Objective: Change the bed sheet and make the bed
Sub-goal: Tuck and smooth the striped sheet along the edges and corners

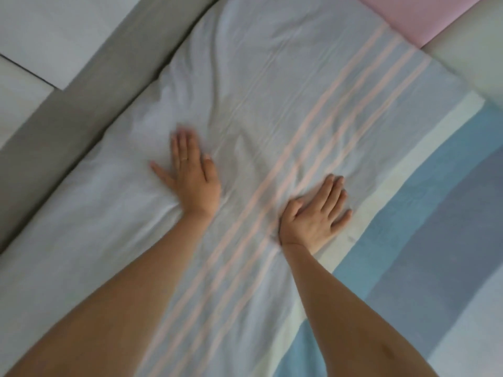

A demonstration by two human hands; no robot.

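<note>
A pale bed sheet (266, 85) with thin pink stripes and wide blue bands covers the mattress. It shows soft wrinkles around both hands. My left hand (192, 172) lies flat on the white part of the sheet, fingers straight and spread, a ring on one finger. My right hand (315, 216) presses palm-down on the sheet at the edge of the pink stripes, close to the blue bands. Both forearms reach in from the bottom of the view.
A grey padded bed frame edge (89, 85) runs diagonally along the left side of the mattress. Beyond it are pale wall panels (49, 31). A pink padded panel (408, 14) and a white one (468, 58) stand at the top right.
</note>
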